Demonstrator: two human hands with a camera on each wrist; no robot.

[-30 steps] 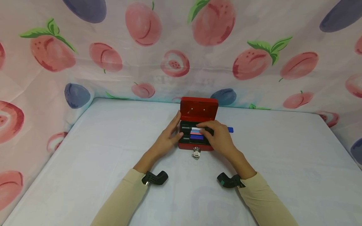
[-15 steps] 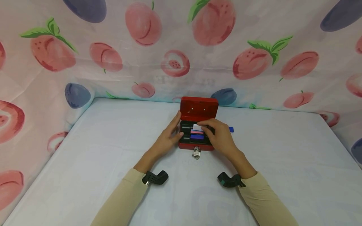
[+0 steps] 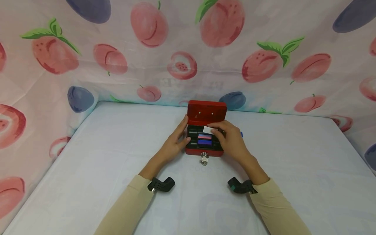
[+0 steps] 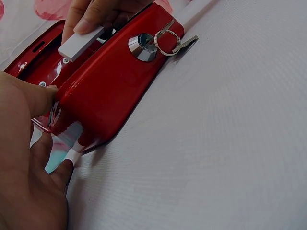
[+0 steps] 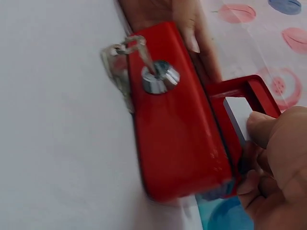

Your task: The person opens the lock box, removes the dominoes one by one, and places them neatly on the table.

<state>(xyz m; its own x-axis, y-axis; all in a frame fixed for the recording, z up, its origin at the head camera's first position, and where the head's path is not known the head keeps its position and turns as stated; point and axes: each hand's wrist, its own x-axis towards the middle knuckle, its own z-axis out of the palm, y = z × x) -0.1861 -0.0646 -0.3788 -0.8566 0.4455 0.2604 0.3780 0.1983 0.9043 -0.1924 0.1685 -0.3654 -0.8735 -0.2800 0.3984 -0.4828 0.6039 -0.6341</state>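
Observation:
A small red cash box [image 3: 192, 152] stands with its lid [image 3: 207, 113] raised. Its black inner tray [image 3: 192, 130] holds flat strips: a purple-blue strip [image 3: 204, 142] in front and a pink strip [image 3: 204, 137] behind it. My right hand [image 3: 232, 140] pinches a white flat rectangular bar [image 3: 207, 130] between thumb and fingers, above the tray's back part near the lid. My left hand [image 3: 171, 146] rests on the box's left side, thumb at the rim and straight index finger up against the lid's edge. The right part of the tray is hidden behind my right hand.
A key with a ring and a second key [image 4: 168, 43] hangs from the lock [image 4: 143, 47] on the box's front. The tip of a blue piece [image 3: 242, 134] shows beyond my right hand. A fruit-printed cloth [image 3: 182, 65] hangs behind the white tabletop [image 3: 132, 130].
My right hand has drawn the white bar up and back from among the strips, toward the lid, and slightly right. My left hand and the box have stayed put.

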